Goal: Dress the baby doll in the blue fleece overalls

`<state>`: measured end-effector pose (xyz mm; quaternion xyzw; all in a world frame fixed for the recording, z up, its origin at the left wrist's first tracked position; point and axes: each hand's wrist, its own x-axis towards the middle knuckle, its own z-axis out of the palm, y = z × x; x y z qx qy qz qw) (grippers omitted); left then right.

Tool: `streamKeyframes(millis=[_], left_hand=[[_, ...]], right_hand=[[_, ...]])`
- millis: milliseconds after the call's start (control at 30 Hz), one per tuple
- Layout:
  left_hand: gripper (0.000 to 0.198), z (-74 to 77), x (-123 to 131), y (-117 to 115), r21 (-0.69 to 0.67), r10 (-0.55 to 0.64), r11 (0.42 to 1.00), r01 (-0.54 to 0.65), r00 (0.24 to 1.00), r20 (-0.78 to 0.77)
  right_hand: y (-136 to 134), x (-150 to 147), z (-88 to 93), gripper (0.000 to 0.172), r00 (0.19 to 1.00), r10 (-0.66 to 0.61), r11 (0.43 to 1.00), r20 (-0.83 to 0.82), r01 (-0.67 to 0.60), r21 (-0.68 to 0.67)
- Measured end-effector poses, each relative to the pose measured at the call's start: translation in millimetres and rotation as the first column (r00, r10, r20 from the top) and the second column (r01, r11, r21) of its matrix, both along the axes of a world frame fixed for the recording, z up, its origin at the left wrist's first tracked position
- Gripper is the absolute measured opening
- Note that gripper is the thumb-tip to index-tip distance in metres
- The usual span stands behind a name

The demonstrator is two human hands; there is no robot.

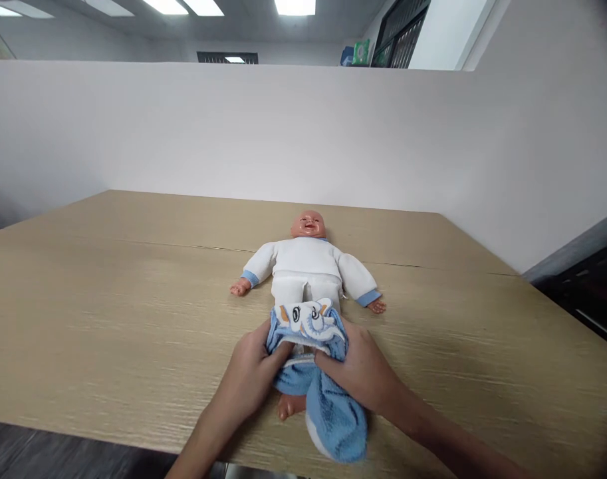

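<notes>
A baby doll (pixel 308 256) lies face up, its head toward the far side and its arms spread. It wears a white long-sleeved top with blue cuffs. Around its lower legs is bunched a blue terry baby garment (pixel 336 412) with an embroidered elephant face on white. My left hand (pixel 256 366) grips the garment's left edge, thumb inside the opening. Opposite it, my right hand (pixel 365 366) holds the right edge, its thumb also over the rim. One bare doll foot (pixel 290 406) shows below the cloth; the other is hidden. A rounded end of the garment hangs toward me.
The doll rests on a wide light wood table (pixel 133 319) with a seam running across it. A white partition wall (pixel 263 133) stands along the far side. Dark equipment (pixel 587 286) is at the right, beyond the table's edge.
</notes>
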<state>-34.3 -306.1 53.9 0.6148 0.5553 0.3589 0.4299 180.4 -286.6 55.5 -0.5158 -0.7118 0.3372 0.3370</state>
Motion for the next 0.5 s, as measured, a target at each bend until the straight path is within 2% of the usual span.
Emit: streamKeyframes(millis=[100,167,233,333,500], left_hand=[[0.026,5.1,-2,18,0.004,0.027,1.0,-0.026,0.991,-0.135],[0.027,9.8,-3,26,0.024,0.032,0.999,-0.027,0.977,-0.209],[0.027,15.1,-4,28,0.032,0.024,0.999,-0.018,0.976,-0.215],[0.034,22.1,-6,16,0.033,0.024,0.999,-0.02,0.995,-0.102],[0.045,24.9,-8,-25,-0.047,0.042,0.998,-0.041,0.999,0.028]], right_hand=[[19,1,-2.5,0.024,0.999,0.015,1.0,-0.03,-0.015,0.006],[30,2,0.2,0.019,0.999,0.022,0.999,-0.034,-0.021,0.035],[37,3,8.0,0.012,1.0,0.023,0.998,-0.014,-0.022,0.057],[32,3,28.3,0.007,0.997,0.065,0.996,0.03,-0.067,0.053],[-3,-1,60.6,0.007,0.972,0.225,0.974,0.072,-0.223,-0.037]])
